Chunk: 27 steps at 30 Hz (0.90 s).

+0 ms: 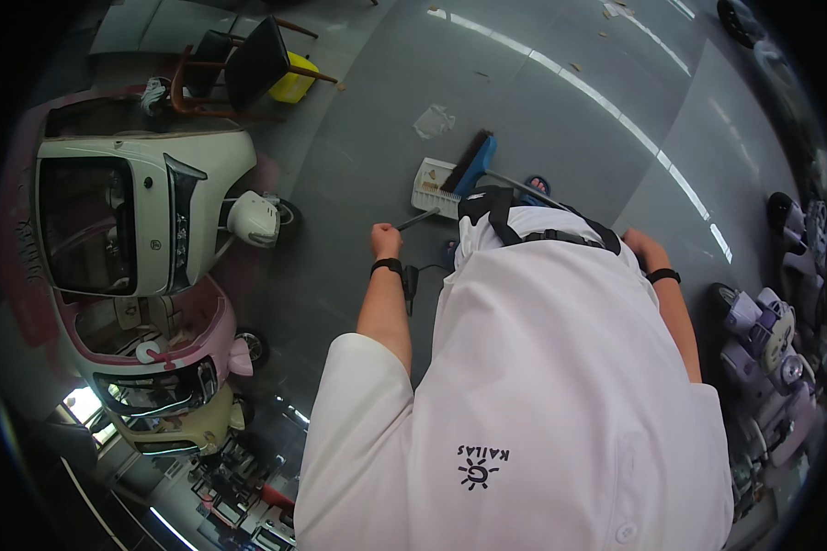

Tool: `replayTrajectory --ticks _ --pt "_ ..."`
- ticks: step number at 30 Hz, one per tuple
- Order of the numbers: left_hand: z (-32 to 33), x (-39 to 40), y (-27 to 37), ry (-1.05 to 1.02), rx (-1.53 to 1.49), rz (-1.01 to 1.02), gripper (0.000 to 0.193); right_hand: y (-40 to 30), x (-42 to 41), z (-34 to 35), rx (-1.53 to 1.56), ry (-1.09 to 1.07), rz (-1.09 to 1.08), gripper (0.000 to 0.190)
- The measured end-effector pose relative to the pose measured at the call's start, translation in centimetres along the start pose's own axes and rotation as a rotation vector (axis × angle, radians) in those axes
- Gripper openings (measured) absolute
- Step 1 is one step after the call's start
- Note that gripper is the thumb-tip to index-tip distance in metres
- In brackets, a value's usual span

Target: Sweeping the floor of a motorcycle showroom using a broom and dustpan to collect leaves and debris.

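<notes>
My left hand (pixel 386 241) is wrapped around the grey handle of a white dustpan (pixel 433 180). The dustpan rests on the floor with comb teeth along one side and a few brown scraps in it. A blue-headed broom (pixel 479 162) with dark bristles lies against the dustpan's inside. Its grey pole runs behind a black waist bag (pixel 486 202) towards my right hand (pixel 635 244), which is closed and partly hidden at my hip; the grip itself is covered. Beyond the dustpan, a crumpled translucent sheet (pixel 434 121) lies on the grey floor.
A white mini vehicle (pixel 153 213), a pink one (pixel 227 324) and a yellow one (pixel 210 423) stand at left. A black-seated chair (pixel 256 63) and a yellow container (pixel 295 79) are at upper left. Purple scooters (pixel 765 344) line the right. Dry leaves (pixel 576 67) dot the floor.
</notes>
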<state>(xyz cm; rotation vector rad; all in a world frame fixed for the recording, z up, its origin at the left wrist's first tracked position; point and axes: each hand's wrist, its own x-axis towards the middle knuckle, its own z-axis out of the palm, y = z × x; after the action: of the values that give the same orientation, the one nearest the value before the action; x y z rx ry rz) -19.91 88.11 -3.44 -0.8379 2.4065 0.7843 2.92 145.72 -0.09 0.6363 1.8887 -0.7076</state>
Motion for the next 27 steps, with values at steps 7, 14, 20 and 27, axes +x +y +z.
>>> replayTrajectory --ticks 7,14,20,27 --pt "0.7 0.0 0.8 0.088 -0.266 -0.124 0.024 0.0 -2.3 0.6 0.071 0.015 -0.049 0.045" --pt "-0.9 0.5 2.2 0.225 -0.296 -0.014 0.022 0.3 -2.7 2.7 0.275 0.029 -0.047 0.049" --pt "-5.4 4.0 4.4 0.153 -0.478 -0.098 0.020 -2.2 -2.8 3.9 0.360 0.029 -0.033 0.048" --pt "-11.1 8.1 7.1 0.105 -0.421 0.102 0.018 -8.2 -0.8 8.4 0.637 0.120 0.025 0.052"
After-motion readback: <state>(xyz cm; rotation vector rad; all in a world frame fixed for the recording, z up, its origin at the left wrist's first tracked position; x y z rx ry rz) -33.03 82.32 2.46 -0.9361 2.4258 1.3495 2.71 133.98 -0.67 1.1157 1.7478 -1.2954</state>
